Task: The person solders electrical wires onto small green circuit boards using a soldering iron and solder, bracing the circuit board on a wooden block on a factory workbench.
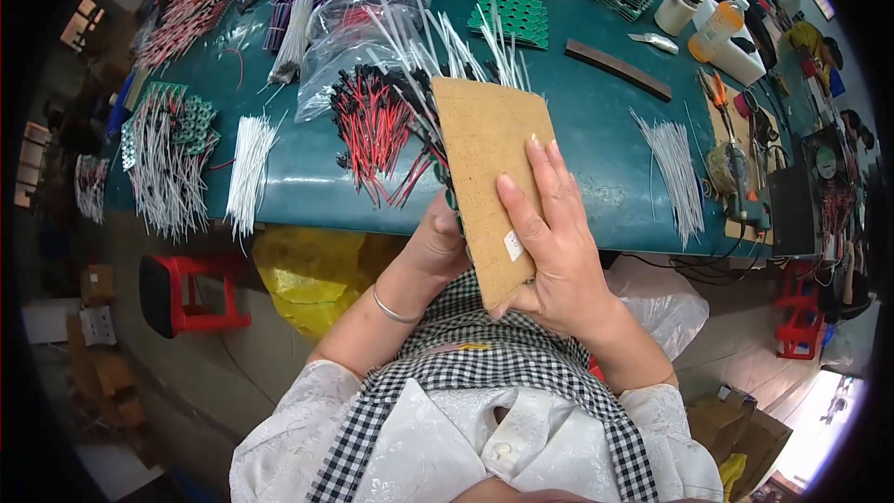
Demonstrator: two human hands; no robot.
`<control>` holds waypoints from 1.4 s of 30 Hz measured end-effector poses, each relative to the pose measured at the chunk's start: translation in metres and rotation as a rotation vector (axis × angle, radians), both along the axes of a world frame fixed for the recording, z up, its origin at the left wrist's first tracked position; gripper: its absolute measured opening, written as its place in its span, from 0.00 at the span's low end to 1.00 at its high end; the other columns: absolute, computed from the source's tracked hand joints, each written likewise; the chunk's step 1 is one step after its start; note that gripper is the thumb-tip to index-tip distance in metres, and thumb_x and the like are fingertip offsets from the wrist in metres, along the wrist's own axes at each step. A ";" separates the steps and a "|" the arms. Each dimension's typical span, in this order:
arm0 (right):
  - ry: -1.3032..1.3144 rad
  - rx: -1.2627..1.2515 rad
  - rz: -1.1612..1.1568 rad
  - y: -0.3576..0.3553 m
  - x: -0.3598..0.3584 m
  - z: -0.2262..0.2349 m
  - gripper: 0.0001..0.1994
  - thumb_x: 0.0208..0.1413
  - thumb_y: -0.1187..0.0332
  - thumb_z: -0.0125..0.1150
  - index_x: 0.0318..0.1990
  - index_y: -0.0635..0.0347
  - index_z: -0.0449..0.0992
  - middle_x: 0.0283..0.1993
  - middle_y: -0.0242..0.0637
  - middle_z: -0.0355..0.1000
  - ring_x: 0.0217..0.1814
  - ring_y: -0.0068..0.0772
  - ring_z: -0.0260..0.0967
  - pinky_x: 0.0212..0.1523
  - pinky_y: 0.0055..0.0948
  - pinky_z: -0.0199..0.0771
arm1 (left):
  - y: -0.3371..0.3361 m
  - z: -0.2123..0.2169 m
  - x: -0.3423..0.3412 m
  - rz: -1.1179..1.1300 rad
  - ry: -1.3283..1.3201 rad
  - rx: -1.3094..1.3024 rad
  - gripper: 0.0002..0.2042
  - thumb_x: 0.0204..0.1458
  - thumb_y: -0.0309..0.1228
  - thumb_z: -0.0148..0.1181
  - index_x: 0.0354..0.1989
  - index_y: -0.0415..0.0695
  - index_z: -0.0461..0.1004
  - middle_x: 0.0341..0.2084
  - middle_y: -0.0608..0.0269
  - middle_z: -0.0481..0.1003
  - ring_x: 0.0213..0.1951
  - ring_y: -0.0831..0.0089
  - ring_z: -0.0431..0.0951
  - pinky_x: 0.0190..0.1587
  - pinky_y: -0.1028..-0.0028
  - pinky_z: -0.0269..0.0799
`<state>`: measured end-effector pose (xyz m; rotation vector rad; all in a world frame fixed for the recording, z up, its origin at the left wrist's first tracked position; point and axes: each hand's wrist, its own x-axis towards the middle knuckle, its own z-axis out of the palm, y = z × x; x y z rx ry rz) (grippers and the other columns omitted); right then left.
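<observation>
On my feed, both forearms rise from the near side, bent inward, and the hands meet just off the table's (610,214) near edge. The right hand (557,224) lies back toward me, fingers spread across the face of a tan board (484,144), one digit against its near edge: a wide hold on the board. The left hand (438,237) is at the board's left edge, partly hidden, so I cannot tell how far it is closed. The board is upright between the hands, long axis running near to far, far end leaning left. Red and black wires (372,130) lie left of it.
</observation>
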<state>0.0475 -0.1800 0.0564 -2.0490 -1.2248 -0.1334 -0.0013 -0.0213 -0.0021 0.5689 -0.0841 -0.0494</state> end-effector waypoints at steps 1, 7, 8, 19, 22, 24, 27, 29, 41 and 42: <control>0.031 0.048 0.046 0.001 0.003 -0.005 0.43 0.46 0.38 0.66 0.69 0.45 0.67 0.76 0.61 0.47 0.76 0.72 0.44 0.67 0.72 0.47 | 0.001 0.007 -0.001 0.011 0.002 -0.001 0.57 0.34 0.62 0.74 0.71 0.41 0.54 0.66 0.59 0.63 0.64 0.64 0.68 0.64 0.62 0.70; 0.379 0.250 0.092 -0.004 0.009 -0.032 0.55 0.45 0.25 0.59 0.67 0.68 0.66 0.75 0.65 0.49 0.78 0.64 0.44 0.74 0.51 0.47 | -0.001 0.021 0.006 0.148 0.236 0.397 0.33 0.48 0.31 0.75 0.61 0.38 0.65 0.52 0.59 0.73 0.53 0.72 0.74 0.55 0.70 0.73; 0.519 0.325 0.073 -0.004 0.008 -0.039 0.54 0.46 0.28 0.61 0.69 0.67 0.63 0.75 0.64 0.49 0.78 0.60 0.46 0.74 0.48 0.47 | -0.002 0.018 0.010 0.156 0.321 0.510 0.32 0.48 0.28 0.72 0.61 0.38 0.64 0.53 0.58 0.73 0.54 0.71 0.74 0.56 0.71 0.71; 1.138 0.905 0.237 -0.010 0.034 -0.077 0.40 0.58 0.47 0.56 0.72 0.63 0.55 0.66 0.41 0.64 0.69 0.39 0.62 0.70 0.40 0.57 | 0.016 0.080 0.067 0.242 0.159 1.873 0.45 0.38 0.72 0.62 0.40 0.33 0.78 0.32 0.45 0.81 0.38 0.50 0.83 0.42 0.57 0.78; 1.396 1.042 0.195 -0.014 0.037 -0.103 0.30 0.63 0.58 0.50 0.70 0.61 0.58 0.65 0.40 0.66 0.66 0.37 0.66 0.66 0.41 0.64 | 0.013 0.071 0.084 0.084 0.173 1.989 0.46 0.39 0.72 0.63 0.43 0.32 0.76 0.31 0.43 0.80 0.36 0.47 0.82 0.41 0.57 0.78; 1.385 1.000 0.118 -0.031 0.031 -0.108 0.30 0.62 0.60 0.50 0.70 0.62 0.58 0.65 0.40 0.66 0.65 0.37 0.67 0.65 0.39 0.66 | -0.003 0.056 0.088 0.046 0.153 2.132 0.45 0.37 0.71 0.64 0.40 0.32 0.77 0.30 0.47 0.81 0.36 0.51 0.83 0.41 0.59 0.78; 1.372 0.979 0.115 -0.043 0.012 -0.084 0.31 0.59 0.67 0.53 0.70 0.66 0.55 0.65 0.44 0.66 0.63 0.39 0.69 0.60 0.39 0.74 | -0.033 0.045 0.085 -0.047 0.116 2.231 0.48 0.36 0.70 0.65 0.45 0.29 0.76 0.33 0.45 0.80 0.36 0.56 0.84 0.37 0.61 0.80; 1.444 0.750 0.052 -0.053 0.009 -0.072 0.33 0.57 0.70 0.55 0.70 0.69 0.53 0.65 0.48 0.65 0.63 0.41 0.70 0.59 0.41 0.77 | -0.050 0.025 0.090 -0.068 0.150 2.360 0.49 0.36 0.72 0.63 0.46 0.29 0.77 0.38 0.43 0.80 0.32 0.53 0.83 0.34 0.61 0.80; 1.596 0.394 -0.093 -0.129 -0.003 -0.054 0.17 0.57 0.71 0.60 0.49 0.80 0.76 0.52 0.61 0.76 0.50 0.51 0.79 0.51 0.40 0.83 | -0.080 -0.004 0.092 -0.128 0.278 2.660 0.62 0.37 0.75 0.59 0.67 0.28 0.58 0.53 0.17 0.68 0.33 0.38 0.83 0.23 0.62 0.80; 1.290 0.293 -0.248 -0.127 0.002 -0.051 0.12 0.58 0.71 0.62 0.41 0.76 0.80 0.44 0.53 0.80 0.41 0.39 0.81 0.46 0.32 0.82 | -0.080 -0.002 0.090 -0.092 0.245 2.665 0.59 0.39 0.74 0.58 0.66 0.28 0.60 0.51 0.13 0.68 0.32 0.36 0.83 0.23 0.62 0.80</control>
